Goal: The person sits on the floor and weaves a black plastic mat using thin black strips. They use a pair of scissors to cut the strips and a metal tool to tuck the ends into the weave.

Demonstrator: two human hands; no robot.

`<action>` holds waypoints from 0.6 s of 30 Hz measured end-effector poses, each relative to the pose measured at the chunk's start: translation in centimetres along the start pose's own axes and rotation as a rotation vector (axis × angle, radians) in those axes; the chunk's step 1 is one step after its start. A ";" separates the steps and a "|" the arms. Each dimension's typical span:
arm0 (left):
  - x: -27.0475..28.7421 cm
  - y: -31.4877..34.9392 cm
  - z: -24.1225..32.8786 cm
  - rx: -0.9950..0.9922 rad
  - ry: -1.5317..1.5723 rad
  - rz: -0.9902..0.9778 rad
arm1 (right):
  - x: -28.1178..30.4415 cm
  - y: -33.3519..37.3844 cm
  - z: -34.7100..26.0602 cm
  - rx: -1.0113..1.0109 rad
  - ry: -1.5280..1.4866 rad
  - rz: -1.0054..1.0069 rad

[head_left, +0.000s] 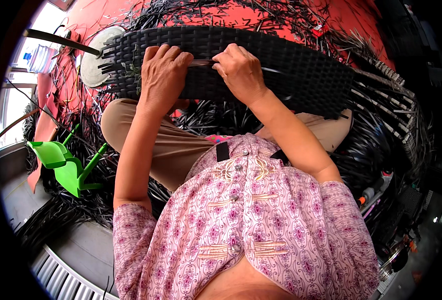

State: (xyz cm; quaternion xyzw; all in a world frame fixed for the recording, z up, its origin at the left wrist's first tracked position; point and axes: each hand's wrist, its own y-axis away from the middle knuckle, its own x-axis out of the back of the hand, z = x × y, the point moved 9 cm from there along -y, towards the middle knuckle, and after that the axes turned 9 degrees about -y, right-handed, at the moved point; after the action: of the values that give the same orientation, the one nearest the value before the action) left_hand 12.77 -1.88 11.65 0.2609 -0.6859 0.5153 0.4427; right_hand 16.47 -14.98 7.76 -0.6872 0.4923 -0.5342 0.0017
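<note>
A long, curved panel of black woven strips [306, 65] lies across my lap, with loose strip ends sticking out at its left end. My left hand [164, 75] is closed over the panel's left half, fingers curled and knuckles up. To its right, my right hand [242, 72] is closed in a pinch. A thin, shiny dark strip [201, 63] runs between the two hands, just over the weave. Its tail seems to come out past my right hand. The fingertips of both hands are partly hidden.
Loose black strips [376, 135] are heaped around my crossed legs and over the red floor covering [231, 14]. Left of me are a bright green plastic piece with legs [70, 175] and a round pale base with a pole [95, 67]. A white slatted piece [63, 277] lies at lower left.
</note>
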 end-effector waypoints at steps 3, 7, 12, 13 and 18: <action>0.7 0.3 0.2 -0.001 -0.036 0.046 | -0.1 0.1 -0.1 0.017 -0.001 0.008; 1.6 1.0 0.8 0.027 -0.070 -0.076 | 0.0 0.1 -0.1 0.056 -0.014 0.016; 2.1 1.8 1.1 0.044 -0.115 -0.035 | -0.6 -0.1 -0.2 0.117 0.043 -0.020; 2.4 1.9 0.7 0.067 -0.095 -0.053 | -0.5 -0.1 0.0 0.105 0.040 -0.029; 2.5 3.9 -3.2 0.140 -0.147 -0.064 | 0.5 -1.4 -1.6 0.171 -0.029 -0.035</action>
State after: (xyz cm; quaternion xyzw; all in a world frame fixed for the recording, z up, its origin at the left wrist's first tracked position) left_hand 9.48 2.68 12.18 0.3500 -0.6704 0.5269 0.3880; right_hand 16.17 -13.74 9.56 -0.7008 0.4328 -0.5640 0.0583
